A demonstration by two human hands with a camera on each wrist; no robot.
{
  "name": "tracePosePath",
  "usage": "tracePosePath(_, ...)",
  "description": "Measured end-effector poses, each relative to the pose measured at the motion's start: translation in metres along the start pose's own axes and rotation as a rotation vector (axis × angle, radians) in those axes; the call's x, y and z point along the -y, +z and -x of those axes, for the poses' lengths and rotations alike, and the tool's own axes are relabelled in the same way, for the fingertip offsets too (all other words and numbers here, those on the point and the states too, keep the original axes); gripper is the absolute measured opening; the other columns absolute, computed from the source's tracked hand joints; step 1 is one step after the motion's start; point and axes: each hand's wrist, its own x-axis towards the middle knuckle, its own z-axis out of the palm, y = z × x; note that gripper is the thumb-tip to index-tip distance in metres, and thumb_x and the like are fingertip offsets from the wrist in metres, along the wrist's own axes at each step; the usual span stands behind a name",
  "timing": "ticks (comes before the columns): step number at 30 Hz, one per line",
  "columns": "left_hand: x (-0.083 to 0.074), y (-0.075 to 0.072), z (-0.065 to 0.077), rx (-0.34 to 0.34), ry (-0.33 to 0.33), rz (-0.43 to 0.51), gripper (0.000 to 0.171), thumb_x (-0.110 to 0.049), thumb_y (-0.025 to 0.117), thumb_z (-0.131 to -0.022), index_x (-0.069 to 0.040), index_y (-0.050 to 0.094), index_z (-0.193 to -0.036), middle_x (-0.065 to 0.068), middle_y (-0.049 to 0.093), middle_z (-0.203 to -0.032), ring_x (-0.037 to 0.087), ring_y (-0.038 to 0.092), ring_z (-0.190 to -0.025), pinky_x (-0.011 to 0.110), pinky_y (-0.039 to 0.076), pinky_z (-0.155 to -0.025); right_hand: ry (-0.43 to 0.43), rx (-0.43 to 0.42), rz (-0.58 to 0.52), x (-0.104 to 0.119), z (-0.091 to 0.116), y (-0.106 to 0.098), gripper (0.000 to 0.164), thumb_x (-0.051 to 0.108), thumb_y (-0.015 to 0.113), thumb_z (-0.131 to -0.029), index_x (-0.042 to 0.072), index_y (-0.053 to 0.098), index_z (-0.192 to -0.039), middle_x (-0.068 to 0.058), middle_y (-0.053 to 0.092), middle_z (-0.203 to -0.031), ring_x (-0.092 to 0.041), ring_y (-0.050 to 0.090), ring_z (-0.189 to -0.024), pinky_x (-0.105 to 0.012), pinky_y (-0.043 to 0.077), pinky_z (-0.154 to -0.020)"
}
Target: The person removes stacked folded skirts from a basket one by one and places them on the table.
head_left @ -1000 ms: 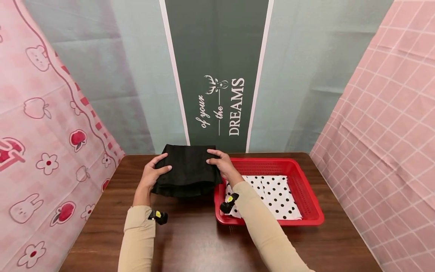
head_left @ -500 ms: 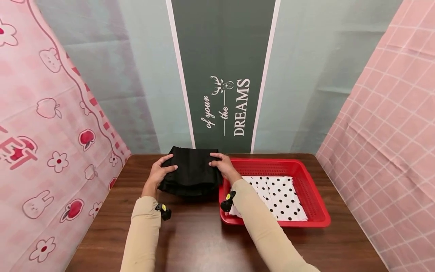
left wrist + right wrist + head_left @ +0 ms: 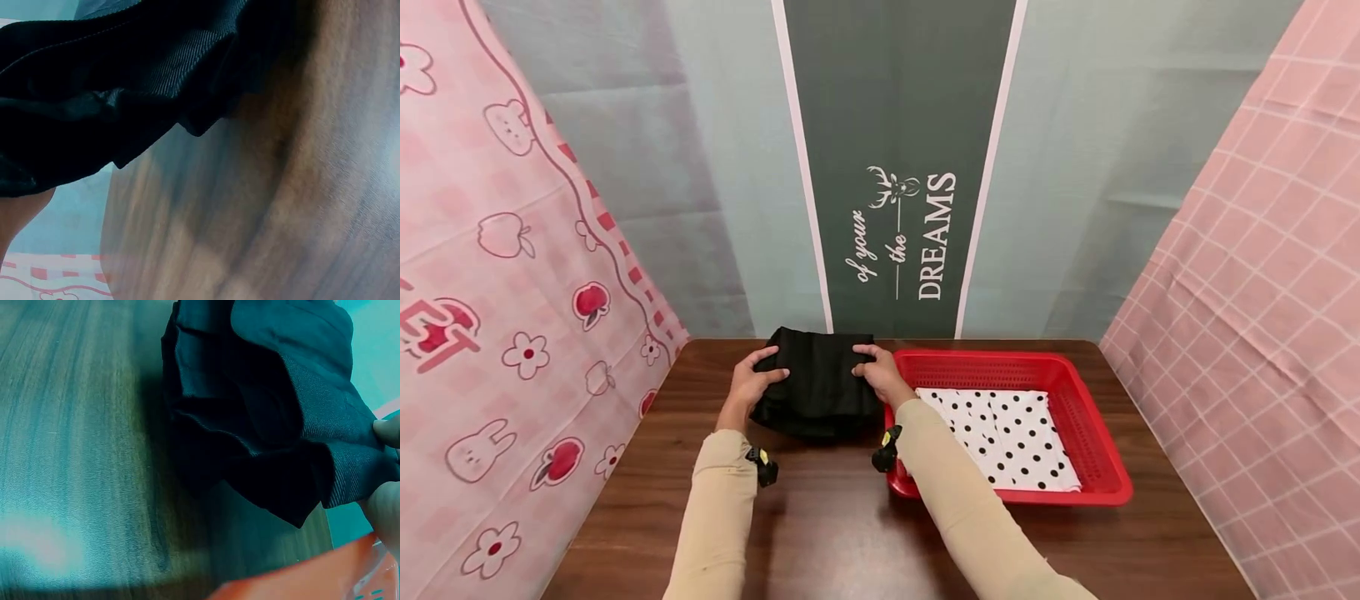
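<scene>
Folded cloth [image 3: 822, 379] btwn my L hand [image 3: 748, 385] & R hand [image 3: 883, 375], L of basket [image 3: 1101, 454] on tbl [image 3: 827, 533]; 2nd cloth [image 3: 1011, 442] inside, curtain [image 3: 910, 117] behind.

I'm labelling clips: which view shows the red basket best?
The head view: most of the red basket shows, partly behind the right sleeve. The right wrist view catches only an edge; the left wrist, none.

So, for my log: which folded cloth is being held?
The black cloth, held by the left hand and right hand; the white dotted cloth lies in the basket.
</scene>
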Motion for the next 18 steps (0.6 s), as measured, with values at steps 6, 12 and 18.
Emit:
tracePosePath(6,0.015,-0.002,0.003,-0.104,0.031,-0.092,0.054,-0.003,0.072,-0.079,-0.003,0.052,-0.129,0.018,0.038,-0.14,0.035,0.041,-0.12,0.044,0.035,-0.096,-0.009,0.0,0.082,-0.003,-0.001,0.003,0.046,-0.011,0.058,-0.079,0.0,0.057,-0.123,-0.019,0.048,-0.128,-0.029,0.046,-0.108,-0.035,0.044,-0.085)
tracePosePath(12,0.038,-0.01,0.011,-0.209,0.003,-0.403,0.047,-0.005,0.072,-0.079,-0.001,0.057,-0.123,0.024,0.047,-0.129,0.039,0.038,-0.121,0.049,0.031,-0.099,0.062,0.045,0.005,-0.002,0.002,0.004,0.047,-0.007,0.054,-0.085,-0.002,0.049,-0.131,-0.025,0.046,-0.129,-0.031,0.054,-0.106,-0.042,0.046,-0.088)
tracePosePath(18,0.044,-0.02,0.019,-0.208,-0.057,-0.403,0.049,-0.007,0.071,-0.079,0.004,0.055,-0.124,0.027,0.049,-0.125,0.039,0.042,-0.116,0.049,0.032,-0.097,0.086,0.087,-0.043,-0.001,0.004,0.003,0.046,-0.004,0.053,-0.088,-0.001,0.047,-0.134,-0.025,0.045,-0.131,-0.03,0.056,-0.104,-0.042,0.046,-0.088)
